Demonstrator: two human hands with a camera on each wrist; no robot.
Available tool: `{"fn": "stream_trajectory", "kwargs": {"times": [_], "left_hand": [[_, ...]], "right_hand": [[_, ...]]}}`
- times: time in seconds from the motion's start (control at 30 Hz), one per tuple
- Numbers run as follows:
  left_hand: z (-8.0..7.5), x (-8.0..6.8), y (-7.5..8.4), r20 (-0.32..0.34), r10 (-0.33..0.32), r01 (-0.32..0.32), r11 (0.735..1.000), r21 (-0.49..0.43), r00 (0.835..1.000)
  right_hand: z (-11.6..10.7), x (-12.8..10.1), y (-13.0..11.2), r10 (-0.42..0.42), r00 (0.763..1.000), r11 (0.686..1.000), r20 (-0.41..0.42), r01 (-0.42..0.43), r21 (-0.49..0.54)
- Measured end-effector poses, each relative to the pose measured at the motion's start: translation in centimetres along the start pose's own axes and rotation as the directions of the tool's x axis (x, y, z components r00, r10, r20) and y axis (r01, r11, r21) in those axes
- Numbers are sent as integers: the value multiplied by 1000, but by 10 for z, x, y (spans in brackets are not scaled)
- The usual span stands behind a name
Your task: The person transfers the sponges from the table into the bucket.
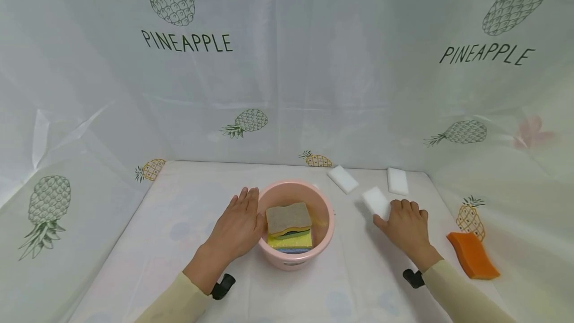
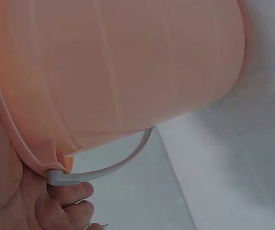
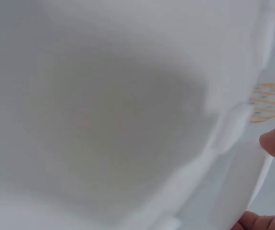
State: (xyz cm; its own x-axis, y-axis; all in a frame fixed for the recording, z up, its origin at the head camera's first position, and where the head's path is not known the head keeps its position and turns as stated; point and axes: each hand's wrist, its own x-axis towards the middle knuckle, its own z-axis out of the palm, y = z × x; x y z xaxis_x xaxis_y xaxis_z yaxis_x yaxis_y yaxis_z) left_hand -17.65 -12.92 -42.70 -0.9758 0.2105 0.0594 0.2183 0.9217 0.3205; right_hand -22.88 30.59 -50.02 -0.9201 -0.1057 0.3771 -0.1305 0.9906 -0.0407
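Observation:
My left hand [image 1: 237, 223] rests against the left rim of a pink bucket [image 1: 326, 233], fingers extended together. In the left wrist view, the palm meets the rim beside a grey bucket handle [image 2: 108, 170]. Inside the bucket lie stacked sponges, a beige-grey sponge [image 1: 288, 218] on top and a yellow sponge [image 1: 291, 241] below. To the right, my right hand [image 1: 405, 228] pinches a white sponge block [image 1: 374, 202] between thumb and fingers, holding it above the table. The right wrist view shows the same block [image 3: 240, 182] edge-on in the grip.
Two more white blocks lie near the table's back edge, a tilted block [image 1: 343, 179] and an upright-lying block [image 1: 397, 181]. An orange sponge [image 1: 473, 255] sits at the right edge. A pineapple-printed sheet [image 1: 332, 74] hangs behind and along the sides.

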Motion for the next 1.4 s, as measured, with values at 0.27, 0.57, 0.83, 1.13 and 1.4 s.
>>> {"fn": "stream_trajectory", "kwargs": {"times": [0.27, 0.57, 0.83, 1.13, 1.4], "left_hand": [[0, 0, -1, -7, 12, -12, 1000, 2, 1000], [1, -7, 3, 1, 13, -13, 999, -41, 1000], [2, -9, 8, -20, 59, -59, 998, -25, 998], [1, -10, 11, -56, 84, -80, 994, 70, 995], [-1, -15, 10, -110, -33, 43, 996, 84, 993]], "right_hand": [[-39, 29, -47, -73, 975, 984, -212, 105, 147], [-83, 41, -102, -264, 911, 910, -316, 344, 230], [-99, 35, -137, -465, 847, 821, -257, 521, 234], [-93, 32, -154, -587, 809, 793, -39, 584, 172], [-82, 34, -166, -634, 770, 770, 69, 621, 144]]}}
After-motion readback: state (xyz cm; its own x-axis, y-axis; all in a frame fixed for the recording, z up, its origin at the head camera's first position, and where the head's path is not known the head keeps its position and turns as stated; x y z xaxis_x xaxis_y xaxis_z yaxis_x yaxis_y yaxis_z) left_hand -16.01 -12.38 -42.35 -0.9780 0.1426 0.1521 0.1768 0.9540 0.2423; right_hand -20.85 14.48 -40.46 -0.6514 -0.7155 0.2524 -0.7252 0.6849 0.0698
